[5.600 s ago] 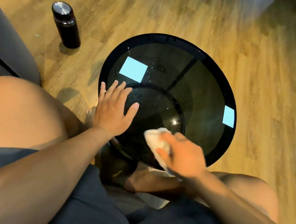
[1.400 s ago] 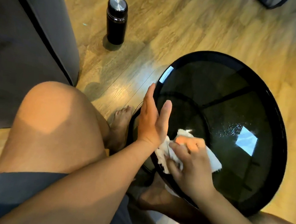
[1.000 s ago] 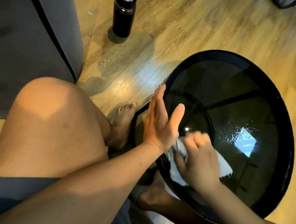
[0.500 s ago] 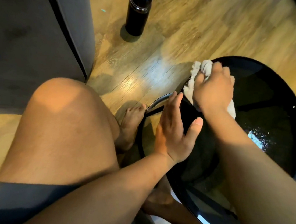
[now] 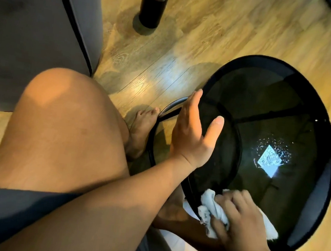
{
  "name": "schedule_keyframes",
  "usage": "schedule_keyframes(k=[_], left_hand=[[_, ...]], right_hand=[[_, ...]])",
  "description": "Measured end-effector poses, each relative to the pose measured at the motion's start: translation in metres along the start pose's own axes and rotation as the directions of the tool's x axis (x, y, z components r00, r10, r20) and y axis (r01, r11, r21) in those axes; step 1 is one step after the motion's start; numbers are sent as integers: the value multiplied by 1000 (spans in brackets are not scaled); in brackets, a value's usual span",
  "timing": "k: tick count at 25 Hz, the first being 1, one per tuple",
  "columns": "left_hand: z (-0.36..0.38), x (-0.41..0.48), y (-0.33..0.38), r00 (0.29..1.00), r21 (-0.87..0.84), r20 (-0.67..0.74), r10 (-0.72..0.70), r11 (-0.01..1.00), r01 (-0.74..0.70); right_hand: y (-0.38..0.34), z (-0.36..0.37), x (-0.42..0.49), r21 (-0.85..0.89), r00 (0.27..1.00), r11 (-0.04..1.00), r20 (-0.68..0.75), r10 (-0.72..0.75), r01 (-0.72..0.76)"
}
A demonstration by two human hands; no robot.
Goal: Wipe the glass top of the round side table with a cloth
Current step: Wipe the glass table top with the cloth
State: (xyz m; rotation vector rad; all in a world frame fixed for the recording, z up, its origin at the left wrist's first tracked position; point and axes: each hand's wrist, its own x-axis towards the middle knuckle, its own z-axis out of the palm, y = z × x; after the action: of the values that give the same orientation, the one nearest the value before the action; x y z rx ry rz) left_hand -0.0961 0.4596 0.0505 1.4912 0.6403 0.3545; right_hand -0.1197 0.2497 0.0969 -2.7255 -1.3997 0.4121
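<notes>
Round side table with a black rim (image 5: pixel 249 59) stood on the wooden plank floor (image 5: pixel 212 18), its dark smoked glass top (image 5: pixel 256 90) facing up. Left hand (image 5: pixel 191 140) lay at 9 o'clock on the glass, fingers straight and together, thumb spread wide, holding nothing; read as bracing the table. Right hand (image 5: pixel 240 221) sat at 6 to 7 o'clock, fingers curled over a crumpled white cloth (image 5: pixel 208 201) and pressing it against the glass just inside the rim. Cloth stuck out on both sides of the hand. Patch of water droplets (image 5: pixel 269 154) sat near the centre of the glass, apart from the cloth, so wiping looked part done. Handling judgement: the cloth was soft and light, bunched easily and was best gripped as a wad under a flat palm. The glass was stiff, slick when wet and breakable, so firm even pressure and no leaning on the edge. The table looked light enough to slide or tip, hence the steadying hand at the rim. Black cylindrical flask (image 5: pixel 153 5) stood on the floor at 11 o'clock from the table, well apart. Grey upholstered sofa (image 5: pixel 27 29) was at 9 to 10 o'clock. Bare foot (image 5: pixel 141 131) was just beside the table base.
</notes>
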Motion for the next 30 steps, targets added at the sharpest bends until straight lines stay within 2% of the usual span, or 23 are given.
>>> schedule_keyframes(k=[3, 5, 10, 13, 14, 16, 19, 23, 27, 30], left_hand=[[3, -1, -1, 1000, 1, -4, -11, 1000, 11], [4, 0, -2, 999, 6, -12, -31, 1000, 31], [3, -2, -5, 1000, 0, -24, 14, 1000, -14], [4, 4, -4, 1000, 36, -7, -4, 999, 4], [4, 5, -3, 1000, 40, -11, 1, 999, -1], [4, 5, 0, 1000, 50, -12, 9, 999, -8], [4, 5, 3, 1000, 55, -12, 10, 998, -10], [4, 5, 3, 1000, 1, -7, -25, 1000, 25], [4, 4, 2, 998, -36, -25, -53, 998, 52], [5, 4, 0, 999, -23, -38, -21, 1000, 20]], right_hand=[[-8, -5, 62, -28, 997, 1000, -78, -5, 2], [-7, -9, 114, -57, 973, 994, -218, 81, -95], [34, -33, 252, 30, 828, 896, -368, 423, -444], [57, -48, 294, 114, 706, 769, -333, 626, -629], [58, -49, 295, 126, 690, 749, -313, 652, -651], [44, -50, 282, 80, 726, 785, -333, 602, -615], [6, -25, 227, -22, 863, 923, -364, 351, -385], [-20, -5, 99, 49, 955, 981, -223, 195, -189], [-17, 2, -10, 85, 960, 964, -99, 260, -252], [-11, 3, 13, 59, 957, 967, -138, 255, -249]])
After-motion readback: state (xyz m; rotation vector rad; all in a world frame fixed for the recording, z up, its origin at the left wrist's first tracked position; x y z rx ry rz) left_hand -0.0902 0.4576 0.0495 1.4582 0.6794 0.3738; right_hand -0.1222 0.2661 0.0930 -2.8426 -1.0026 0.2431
